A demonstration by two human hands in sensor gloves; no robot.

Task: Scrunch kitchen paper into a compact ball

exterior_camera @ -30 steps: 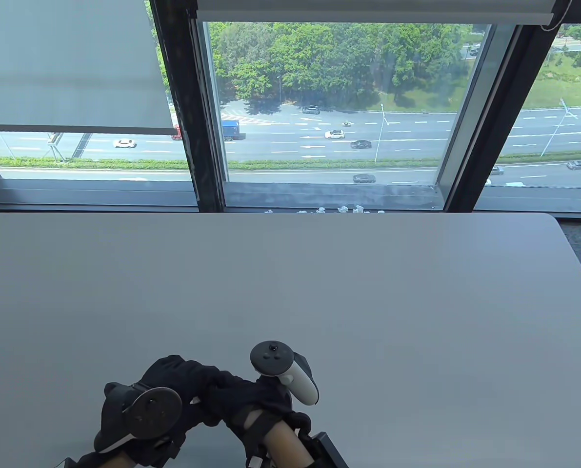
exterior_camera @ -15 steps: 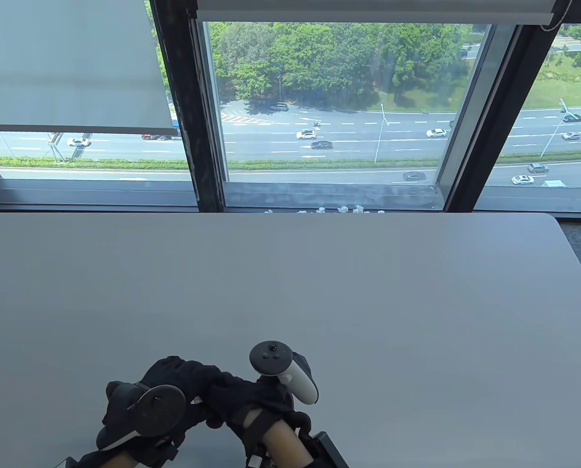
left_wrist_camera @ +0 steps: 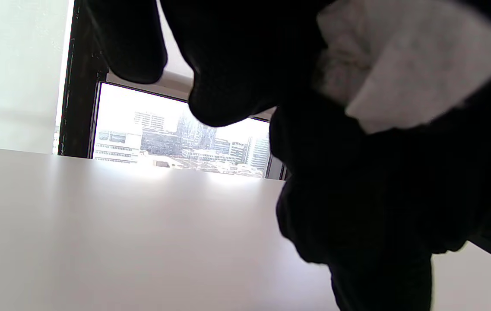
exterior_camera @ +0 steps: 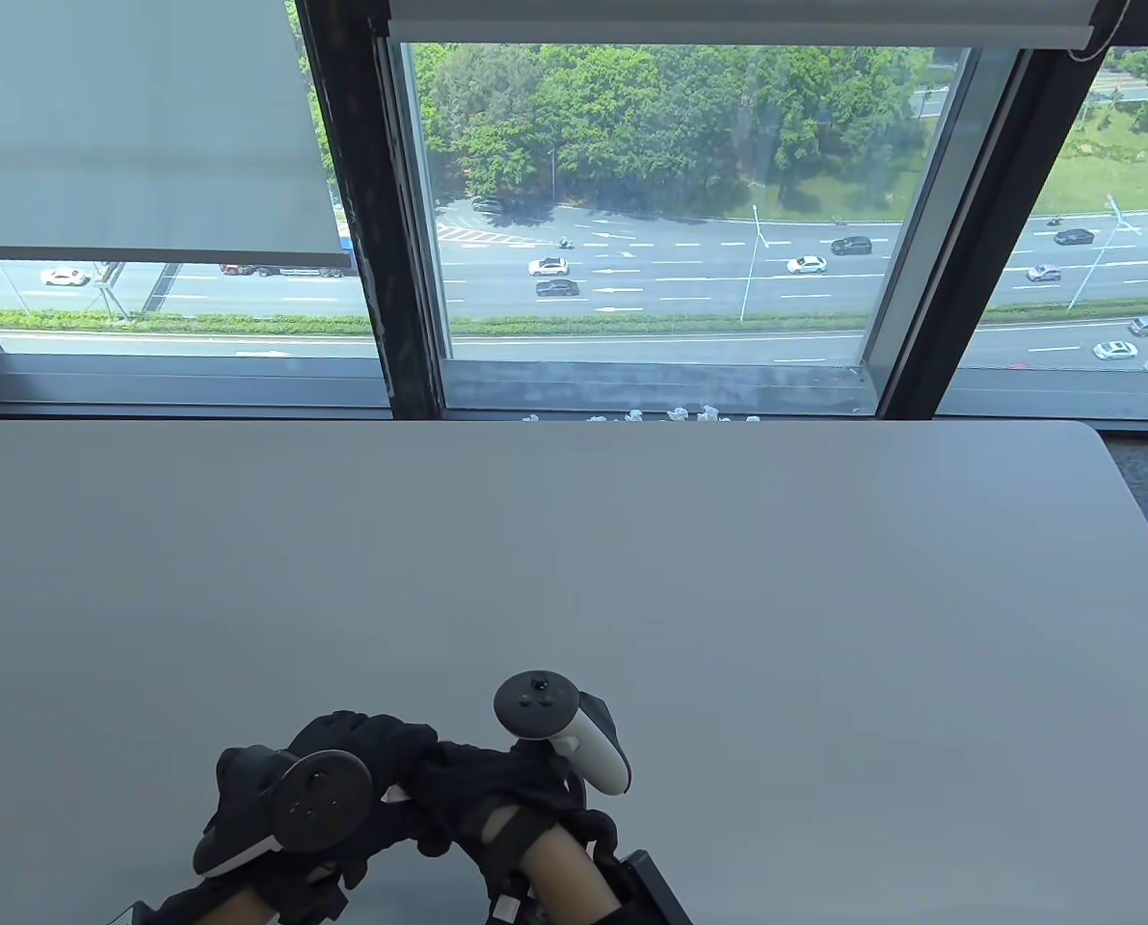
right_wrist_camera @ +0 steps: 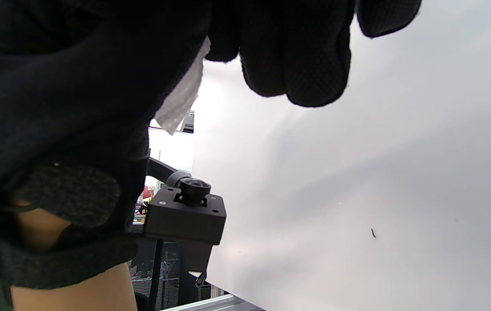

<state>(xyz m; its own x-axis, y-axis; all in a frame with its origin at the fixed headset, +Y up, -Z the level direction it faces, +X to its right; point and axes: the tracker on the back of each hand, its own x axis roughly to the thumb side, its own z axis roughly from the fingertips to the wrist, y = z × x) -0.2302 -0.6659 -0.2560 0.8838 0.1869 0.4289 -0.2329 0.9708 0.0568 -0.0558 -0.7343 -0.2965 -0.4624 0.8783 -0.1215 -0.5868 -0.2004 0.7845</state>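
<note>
Both gloved hands are bunched together low over the near edge of the table [exterior_camera: 631, 559], and the kitchen paper [left_wrist_camera: 400, 65] is basically buried between them. The left hand [exterior_camera: 342, 771] has its fingers [left_wrist_camera: 228, 65] curled in over the wad, and the right hand [exterior_camera: 496, 790] is cupped against it from the other side, so both are holding the paper rather than spread wide. From above only a tiny sliver of white peeks out in the gap where the two sets of knuckles meet. The left wrist view shows more: a crumpled white lump sitting just past the left fingertips, with a flat corner still sticking out from between the gloves. The right wrist view shows another loose flap of paper [right_wrist_camera: 182, 97] hanging out below the right fingers [right_wrist_camera: 305, 56], on the palm side. So I'd say the squeeze is underway but the ball isn't tight yet. To do this bit well, I'd tuck those stray corners inward with the fingertips first, then press palm to palm and roll the wad a little between squeezes so it packs evenly. If you just clamp harder, the flaps will probably stay flat and poke out.
</note>
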